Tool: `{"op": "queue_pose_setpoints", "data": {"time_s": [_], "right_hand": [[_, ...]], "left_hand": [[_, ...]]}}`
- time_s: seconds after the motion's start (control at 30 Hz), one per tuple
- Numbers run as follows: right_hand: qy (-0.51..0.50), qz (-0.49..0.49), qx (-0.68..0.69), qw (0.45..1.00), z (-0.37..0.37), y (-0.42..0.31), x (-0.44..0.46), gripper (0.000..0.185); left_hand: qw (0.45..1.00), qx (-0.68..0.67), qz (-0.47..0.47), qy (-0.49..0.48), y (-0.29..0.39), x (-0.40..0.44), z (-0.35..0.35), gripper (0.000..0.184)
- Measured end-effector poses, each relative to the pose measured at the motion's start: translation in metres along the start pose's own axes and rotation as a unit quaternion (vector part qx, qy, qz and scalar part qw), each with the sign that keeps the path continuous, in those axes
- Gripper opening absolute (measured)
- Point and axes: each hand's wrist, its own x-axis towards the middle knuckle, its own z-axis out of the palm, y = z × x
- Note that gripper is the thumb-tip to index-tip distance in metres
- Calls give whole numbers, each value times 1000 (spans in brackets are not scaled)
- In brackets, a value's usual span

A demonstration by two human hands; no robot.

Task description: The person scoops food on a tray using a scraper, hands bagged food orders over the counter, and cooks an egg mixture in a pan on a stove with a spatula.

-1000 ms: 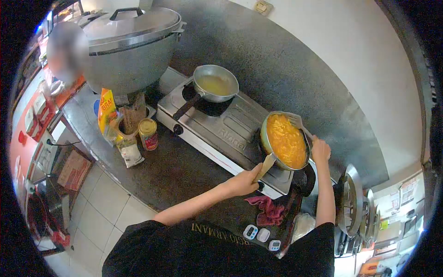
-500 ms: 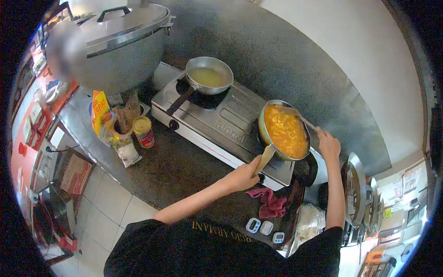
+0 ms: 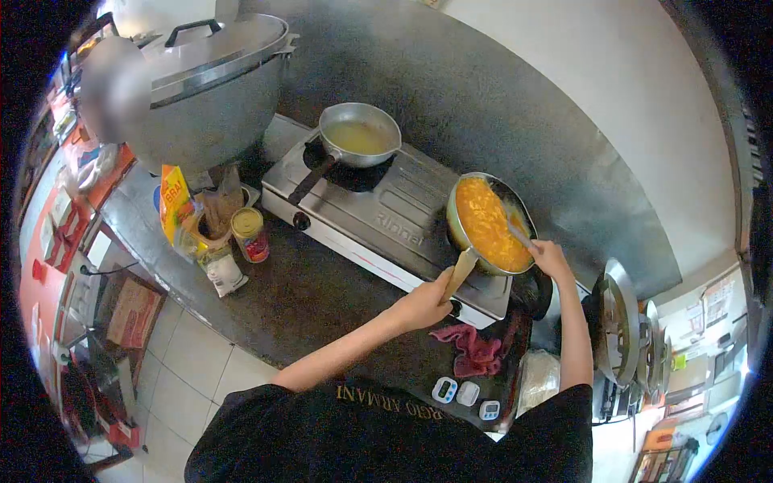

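My left hand (image 3: 428, 304) is closed round the light wooden handle (image 3: 460, 274) of a frying pan (image 3: 520, 200). The pan sits on the right burner of a two-burner gas stove (image 3: 385, 211). Orange, saucy food with pale chunks (image 3: 485, 216) fills its left and near part, while bare dark metal shows at the far right. In my right hand (image 3: 551, 261) is a spatula (image 3: 522, 236), its blade down in the food near the pan's right side. Fingers wrap round its handle close to the pan's rim.
A saucepan (image 3: 362, 138) with yellowish liquid stands on the left burner. Behind left is a large lidded pot (image 3: 211, 105). A can (image 3: 250, 235) and food packets (image 3: 223, 270) stand left; a red cloth (image 3: 473, 351) and small timers (image 3: 444, 390) lie near me. Pan lids (image 3: 618, 322) stand right.
My right hand has come nearer to me and left, drawing the spatula from the pan's far side toward its near right. Food has shifted, baring metal. My left hand keeps its grip.
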Motion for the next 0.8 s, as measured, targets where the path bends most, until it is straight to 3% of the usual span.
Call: {"op": "queue_pose_setpoints", "data": {"time_s": [0.03, 0.23, 0.37, 0.53, 0.8], "right_hand": [[-44, 10, -4, 999, -7, -8, -7, 31], [-15, -23, 27, 999, -18, 1, -41, 31], [-48, 19, 68, 996, -50, -22, -71, 30], [15, -48, 22, 998, -46, -25, -93, 25], [28, 4, -148, 989, -34, -46, -84, 29]], "left_hand": [[1000, 0, 2, -5, 3, 0, -2, 66], [999, -27, -40, -21, 8, 1, -5, 63], [1000, -3, -20, 0, 3, 1, -1, 63], [1000, -18, -19, 0, 3, 1, -1, 63], [1000, -8, -14, -1, 0, 1, 0, 63]]}}
